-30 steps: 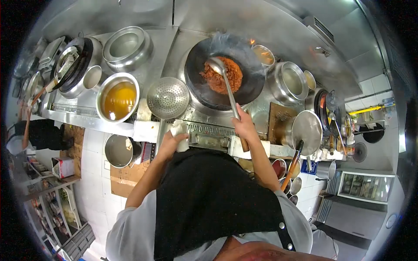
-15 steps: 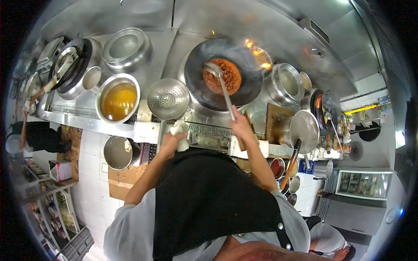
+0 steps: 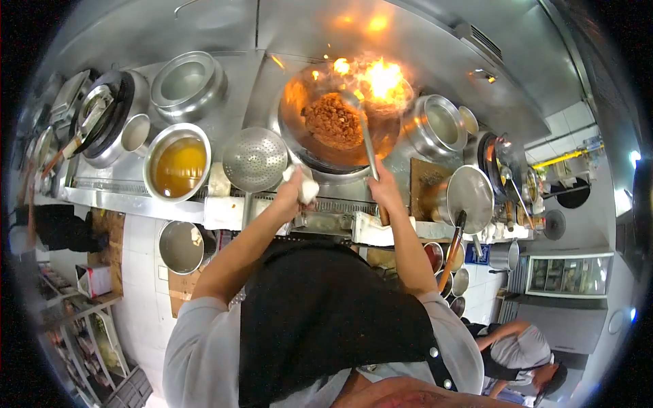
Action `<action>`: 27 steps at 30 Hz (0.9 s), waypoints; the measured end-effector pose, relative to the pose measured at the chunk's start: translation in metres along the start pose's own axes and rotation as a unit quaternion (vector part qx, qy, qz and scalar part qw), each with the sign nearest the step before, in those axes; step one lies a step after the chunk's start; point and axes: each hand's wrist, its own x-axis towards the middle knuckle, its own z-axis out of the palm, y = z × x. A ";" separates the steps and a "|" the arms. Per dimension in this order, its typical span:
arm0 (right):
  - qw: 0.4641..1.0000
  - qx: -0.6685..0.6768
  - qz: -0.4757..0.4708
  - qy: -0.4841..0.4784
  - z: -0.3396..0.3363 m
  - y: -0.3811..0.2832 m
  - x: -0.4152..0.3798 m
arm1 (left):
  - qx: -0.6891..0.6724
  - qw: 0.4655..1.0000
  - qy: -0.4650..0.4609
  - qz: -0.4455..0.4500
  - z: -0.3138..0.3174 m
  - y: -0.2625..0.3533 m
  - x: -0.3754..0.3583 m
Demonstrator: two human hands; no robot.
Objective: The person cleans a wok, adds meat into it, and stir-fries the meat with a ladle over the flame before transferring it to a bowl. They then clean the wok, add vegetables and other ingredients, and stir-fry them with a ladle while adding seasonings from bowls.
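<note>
My right hand (image 3: 386, 187) is wrapped round the handle of a metal ladle (image 3: 369, 144), whose bowl rests at the far side of the food. Reddish-brown chopped food (image 3: 333, 121) lies in a heap in the big wok (image 3: 293, 136). Folded white cloth (image 3: 309, 191) is bunched in my closed left hand (image 3: 291, 192), right by the wok's near left rim. Tall flames (image 3: 382, 81) flare over the wok's far right side. Left of the wok, a perforated strainer (image 3: 255, 161) lies with its handle toward me.
A basin (image 3: 149, 165) of golden oil stands left of the strainer, a lidless metal pot (image 3: 216, 87) behind it. Right of the wok are another pot (image 3: 422, 129) and a mesh sieve (image 3: 471, 198). A person (image 3: 520, 353) is at the lower right.
Flames have grown from small licks to a large blaze. My left hand has moved right with the cloth, to the wok's rim. The ladle's bowl has shifted right across the food.
</note>
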 end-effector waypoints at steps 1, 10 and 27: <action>0.987 0.024 0.127 -0.091 -0.010 -0.005 0.007 | 0.005 1.000 -0.005 -0.002 0.006 0.004 0.007; 0.995 -0.088 0.043 -0.013 -0.021 0.078 -0.092 | 0.087 0.992 0.084 0.015 0.032 0.014 0.123; 0.974 0.107 0.040 -0.195 -0.063 -0.009 -0.124 | 0.016 0.987 0.116 0.106 0.000 -0.022 -0.022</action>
